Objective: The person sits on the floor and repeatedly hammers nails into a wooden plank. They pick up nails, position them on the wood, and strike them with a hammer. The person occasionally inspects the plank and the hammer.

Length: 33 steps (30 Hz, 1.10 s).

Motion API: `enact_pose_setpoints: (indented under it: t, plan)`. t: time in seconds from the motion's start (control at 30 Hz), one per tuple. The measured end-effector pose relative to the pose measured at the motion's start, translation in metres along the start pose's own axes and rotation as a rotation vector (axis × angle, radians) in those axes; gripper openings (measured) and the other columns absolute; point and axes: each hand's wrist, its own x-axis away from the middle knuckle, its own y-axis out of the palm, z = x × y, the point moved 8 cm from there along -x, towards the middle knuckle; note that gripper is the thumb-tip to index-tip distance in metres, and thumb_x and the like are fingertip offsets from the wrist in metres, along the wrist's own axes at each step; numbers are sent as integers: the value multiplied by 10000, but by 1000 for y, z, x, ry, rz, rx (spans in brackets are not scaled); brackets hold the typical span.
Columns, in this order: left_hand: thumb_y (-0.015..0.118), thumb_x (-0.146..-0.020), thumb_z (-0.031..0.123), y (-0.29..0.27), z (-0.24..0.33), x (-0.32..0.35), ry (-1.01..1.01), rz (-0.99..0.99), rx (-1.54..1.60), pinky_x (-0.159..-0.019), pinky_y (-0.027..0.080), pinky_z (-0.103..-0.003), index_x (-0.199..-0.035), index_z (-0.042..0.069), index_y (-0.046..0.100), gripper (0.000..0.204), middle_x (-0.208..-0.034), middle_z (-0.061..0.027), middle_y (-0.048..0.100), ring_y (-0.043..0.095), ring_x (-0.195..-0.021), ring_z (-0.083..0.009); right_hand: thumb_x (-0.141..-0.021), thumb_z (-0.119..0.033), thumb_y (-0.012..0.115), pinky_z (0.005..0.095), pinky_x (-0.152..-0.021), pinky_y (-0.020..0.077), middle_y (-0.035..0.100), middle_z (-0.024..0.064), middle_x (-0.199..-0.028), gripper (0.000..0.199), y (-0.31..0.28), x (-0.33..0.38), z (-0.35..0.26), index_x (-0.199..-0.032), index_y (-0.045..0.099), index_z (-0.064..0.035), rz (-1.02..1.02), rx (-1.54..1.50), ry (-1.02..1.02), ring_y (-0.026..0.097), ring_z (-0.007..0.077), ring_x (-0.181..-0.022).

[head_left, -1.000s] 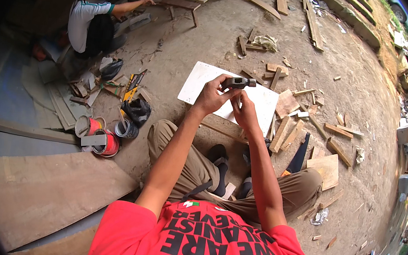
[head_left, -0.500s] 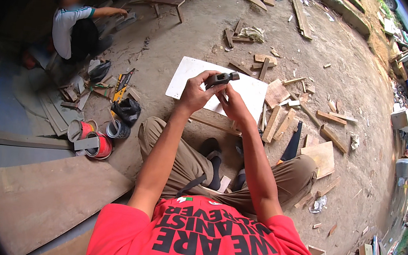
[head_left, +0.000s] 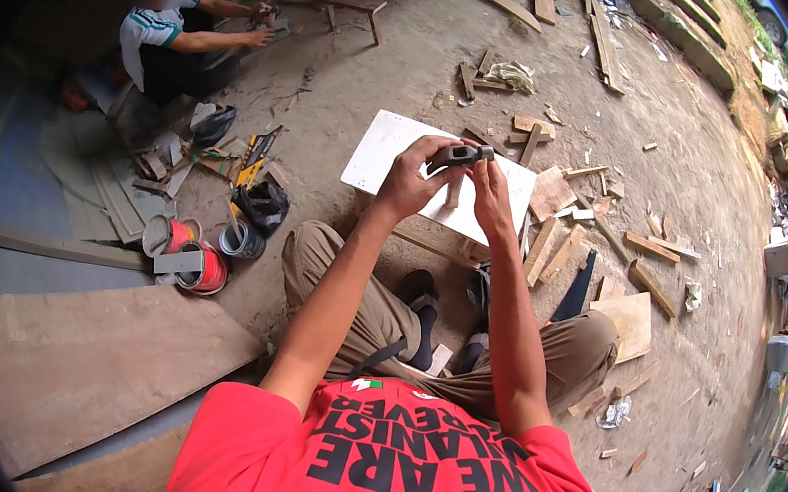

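A claw hammer point(head_left: 459, 155) is held up over a white-topped low wooden table point(head_left: 381, 139), its dark metal head on top and its wooden handle pointing down. My left hand point(head_left: 411, 179) closes round the claw side of the head. At the striking end, my right hand point(head_left: 492, 199) has its fingers pressed against the head, partly hidden behind it. The table stands just beyond my bent legs, with a wooden rail along its near side.
Scrap wood pieces point(head_left: 542, 252) and a dark-bladed handsaw point(head_left: 574, 289) lie right of the table. Left are red cans point(head_left: 204, 269), a grey pot point(head_left: 243, 240), a black bag point(head_left: 264, 205) and a yellow-handled saw point(head_left: 252, 169). Another person point(head_left: 161, 39) crouches at the far left; wide boards point(head_left: 95, 349) lie near left.
The hammer has turned so its wooden handle now shows below the head. My right hand has shifted to the striking end. The other person has brought both hands together ahead of them.
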Motion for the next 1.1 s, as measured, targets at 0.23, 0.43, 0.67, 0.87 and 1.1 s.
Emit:
enact_pose_setpoints:
  t: [0.23,0.43,0.67,0.87,1.1]
  plan:
    - [710,-869,113,-10,3,11,31,-75,-110,-940,483,-361,-1427,113,507,593,-1266,-144,566,584,-1125,-260,-1066,-436,384,234,-599,353,559,-13,-767,561,19,4,10,-939,669,30,27,19,47,442,55,-700]
    - [712,-885,160,-15,-1,20,-46,-52,-117,-911,476,-344,-1357,67,550,508,-1252,-120,602,595,-1113,-227,-1063,-461,373,282,-668,409,621,26,-814,590,26,1,11,-1002,668,46,47,-95,84,493,91,-749]
    - [690,-891,123,-10,2,22,-109,-4,-87,-872,513,-366,-1316,46,559,452,-1160,-125,634,638,-1044,-253,-1048,-385,479,278,-631,415,594,15,-779,458,25,1,16,-908,627,25,71,55,64,496,90,-726]
    - [655,-912,92,-6,-5,28,-207,81,-90,-818,543,-340,-1349,77,549,450,-1210,-105,624,628,-1088,-217,-1035,-369,521,276,-612,405,549,3,-722,436,34,-4,0,-848,586,19,105,-45,12,463,80,-707]
    - [597,-939,134,-1,-3,20,-216,89,-142,-879,527,-368,-1375,-13,493,471,-1207,-195,612,642,-1057,-294,-991,-457,569,280,-635,436,620,51,-732,501,27,-26,17,-835,612,18,191,-74,26,526,101,-712]
